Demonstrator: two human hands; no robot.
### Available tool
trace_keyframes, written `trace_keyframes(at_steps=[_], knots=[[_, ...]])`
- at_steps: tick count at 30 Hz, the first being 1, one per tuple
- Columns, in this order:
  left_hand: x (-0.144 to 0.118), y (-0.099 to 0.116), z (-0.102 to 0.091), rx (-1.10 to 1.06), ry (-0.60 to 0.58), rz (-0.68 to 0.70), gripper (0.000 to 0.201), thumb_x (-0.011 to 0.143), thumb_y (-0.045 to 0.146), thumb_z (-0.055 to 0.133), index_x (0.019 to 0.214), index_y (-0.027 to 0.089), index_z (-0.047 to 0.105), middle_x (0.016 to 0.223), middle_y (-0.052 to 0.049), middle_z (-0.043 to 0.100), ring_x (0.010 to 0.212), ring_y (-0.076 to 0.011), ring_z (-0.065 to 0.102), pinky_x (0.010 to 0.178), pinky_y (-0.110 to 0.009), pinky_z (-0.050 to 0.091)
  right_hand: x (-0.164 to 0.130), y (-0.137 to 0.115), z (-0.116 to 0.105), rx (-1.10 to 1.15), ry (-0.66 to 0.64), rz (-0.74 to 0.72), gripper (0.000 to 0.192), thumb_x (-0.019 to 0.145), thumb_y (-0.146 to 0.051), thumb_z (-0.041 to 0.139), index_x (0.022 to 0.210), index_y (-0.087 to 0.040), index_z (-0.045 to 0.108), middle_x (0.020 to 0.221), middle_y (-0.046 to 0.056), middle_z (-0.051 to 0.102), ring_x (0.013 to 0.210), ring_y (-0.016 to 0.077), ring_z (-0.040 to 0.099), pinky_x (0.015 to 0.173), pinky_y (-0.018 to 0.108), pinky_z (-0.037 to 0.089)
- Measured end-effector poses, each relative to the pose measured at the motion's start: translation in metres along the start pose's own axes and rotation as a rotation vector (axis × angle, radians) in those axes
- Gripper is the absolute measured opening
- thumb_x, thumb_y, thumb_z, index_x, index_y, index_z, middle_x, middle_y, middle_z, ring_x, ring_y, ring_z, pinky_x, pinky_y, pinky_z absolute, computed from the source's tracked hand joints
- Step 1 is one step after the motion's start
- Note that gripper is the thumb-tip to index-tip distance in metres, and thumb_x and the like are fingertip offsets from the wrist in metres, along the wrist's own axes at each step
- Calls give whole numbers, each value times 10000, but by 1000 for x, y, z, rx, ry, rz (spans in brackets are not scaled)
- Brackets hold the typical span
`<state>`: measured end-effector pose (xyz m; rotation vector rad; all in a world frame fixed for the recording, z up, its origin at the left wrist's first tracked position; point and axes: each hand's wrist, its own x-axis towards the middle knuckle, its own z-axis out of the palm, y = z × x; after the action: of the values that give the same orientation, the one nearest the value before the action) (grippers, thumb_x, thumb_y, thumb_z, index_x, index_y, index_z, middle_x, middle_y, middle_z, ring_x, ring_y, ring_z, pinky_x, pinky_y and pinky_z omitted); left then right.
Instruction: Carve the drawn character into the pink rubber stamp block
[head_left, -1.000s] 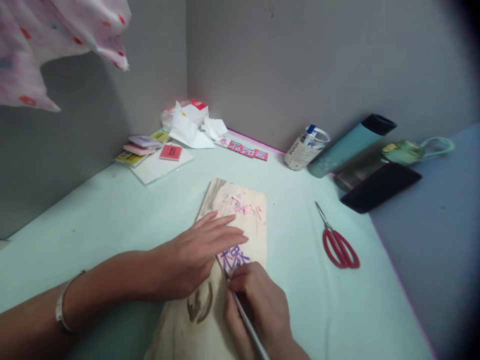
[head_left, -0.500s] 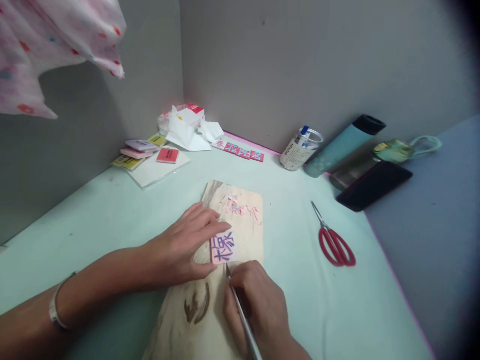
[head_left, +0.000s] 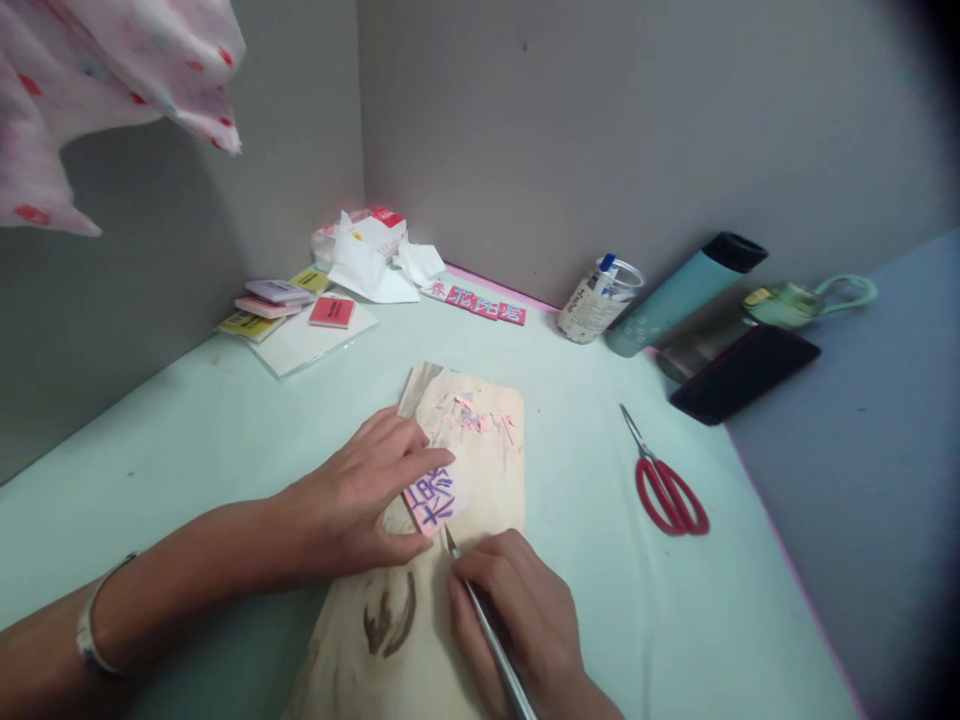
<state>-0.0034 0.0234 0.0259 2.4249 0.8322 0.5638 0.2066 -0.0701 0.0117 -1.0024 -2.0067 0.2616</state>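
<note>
Ahead of the fingertips of the left hand (head_left: 360, 500) lie pink scraps (head_left: 480, 418) on the board (head_left: 491, 480), then open table (head_left: 562, 400) up to the jar (head_left: 598, 298) and flask (head_left: 679, 295). Right of the right hand (head_left: 517, 620), bare table reaches the scissors (head_left: 664, 480). Left of the fingers, the table runs free to the pads (head_left: 277, 300) by the wall.

Both hands low and close together, forearms reaching in from the near edge.
The left hand (head_left: 360, 500) lies palm down, fingers stretched forward and pressing flat, a bangle on its wrist. The right hand (head_left: 517, 620) is curled in a pen-like pinch grip, knuckles up.
</note>
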Motion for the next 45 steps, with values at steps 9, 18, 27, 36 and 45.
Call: trace_keyframes(at_steps=[9,18,27,36,45], knots=[[0,0,1,-10,4,-8,459,839,223,691,1283,184,579,1088,-84,531,1105,-300,489,1054,-504,398,-1,-2,4,-41,24,52,195,914,-9,509,937,-192,573,737,29,576,646,161,532,563,280,439],[-1,0,1,-4,-1,-19,445,841,240,668,1272,183,575,1108,-91,528,1120,-311,494,1080,-540,370,-4,-5,5,-70,81,76,203,900,4,504,928,-189,562,739,25,544,646,158,531,566,276,438],[0,0,1,4,-2,-15,441,836,229,670,1265,187,575,1094,-87,531,1111,-303,481,1072,-523,380,-2,-4,4,-18,28,40,207,900,3,518,951,-191,569,736,29,580,642,162,548,559,274,436],[-1,0,1,1,20,-24,463,821,236,689,1267,206,568,1123,-82,551,1115,-295,505,1062,-492,405,-3,-4,5,-26,80,125,184,932,-31,515,934,-201,586,746,17,565,658,153,567,577,256,458],[-2,-3,6,33,24,-36,540,813,287,778,1296,211,549,1151,-89,577,1132,-310,511,1073,-502,355,18,-2,-34,394,-13,714,100,938,-299,650,918,-211,693,799,21,674,696,162,649,593,213,530]])
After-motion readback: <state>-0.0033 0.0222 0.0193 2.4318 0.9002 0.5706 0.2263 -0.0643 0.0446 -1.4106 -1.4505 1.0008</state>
